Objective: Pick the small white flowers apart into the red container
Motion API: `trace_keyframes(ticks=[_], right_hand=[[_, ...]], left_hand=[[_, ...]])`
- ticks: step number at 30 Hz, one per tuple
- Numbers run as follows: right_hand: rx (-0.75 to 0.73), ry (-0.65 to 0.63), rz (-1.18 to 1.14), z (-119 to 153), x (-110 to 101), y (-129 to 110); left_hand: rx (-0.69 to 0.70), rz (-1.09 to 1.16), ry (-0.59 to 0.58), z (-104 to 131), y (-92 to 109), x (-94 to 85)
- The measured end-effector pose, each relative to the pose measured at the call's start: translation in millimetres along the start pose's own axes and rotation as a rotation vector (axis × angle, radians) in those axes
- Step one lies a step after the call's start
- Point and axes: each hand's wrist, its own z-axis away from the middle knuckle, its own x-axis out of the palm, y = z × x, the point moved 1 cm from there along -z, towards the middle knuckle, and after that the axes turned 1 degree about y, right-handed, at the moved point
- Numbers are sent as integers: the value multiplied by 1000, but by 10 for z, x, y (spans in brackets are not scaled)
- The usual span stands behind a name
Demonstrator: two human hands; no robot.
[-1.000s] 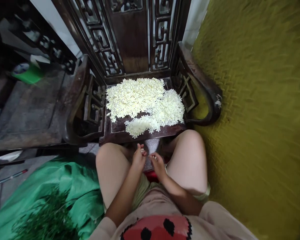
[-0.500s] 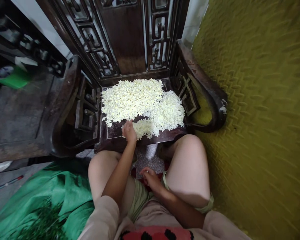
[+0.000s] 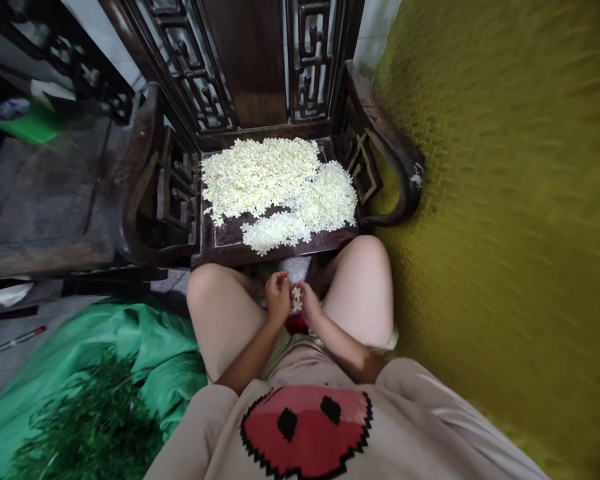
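Two or so small white flowers (image 3: 297, 299) show between my hands, above my lap. My right hand (image 3: 311, 307) has its fingers curled at the right edge of these flowers and appears to hold them. Just left of them is my left hand (image 3: 279, 300), its fingers bent together in a pinch; whatever they hold is too small to make out. Beyond my knees, a heap of loose white flowers (image 3: 260, 177) covers much of the dark wooden chair seat (image 3: 225, 235). A whiter pile (image 3: 330, 197) lies at its right, and a smaller cluster (image 3: 273, 231) sits near the front edge.
Curved chair arms (image 3: 405, 180) flank the seat. A yellow textured sheet (image 3: 505, 233) rises on the right. To the left stands a wooden bench (image 3: 40, 213) with a green container (image 3: 30, 123). Green cloth (image 3: 165, 333) with leafy sprigs (image 3: 95, 420) lies at lower left.
My left hand has come back from the front flower cluster to my lap, beside my right hand. White flowers now show between the hands. The view has shifted, so the chair sits higher.
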Motion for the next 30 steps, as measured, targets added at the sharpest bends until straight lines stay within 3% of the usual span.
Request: trace_keyframes(ticks=[6,16,22,30], right_hand=[[-17,-54,26,-30,-80,-177],[-106,-143,107,113,-152,-160],[-149,-234,221,130,-135,-183],[-190,-200,323,71,-160,-155]], left_hand=[[95,-34,-92,186,-13,-77],[184,-88,-220,468,-9,-266],[273,-217,-283,444,-37,-256],[347,-293,-186,425,-72,-228]])
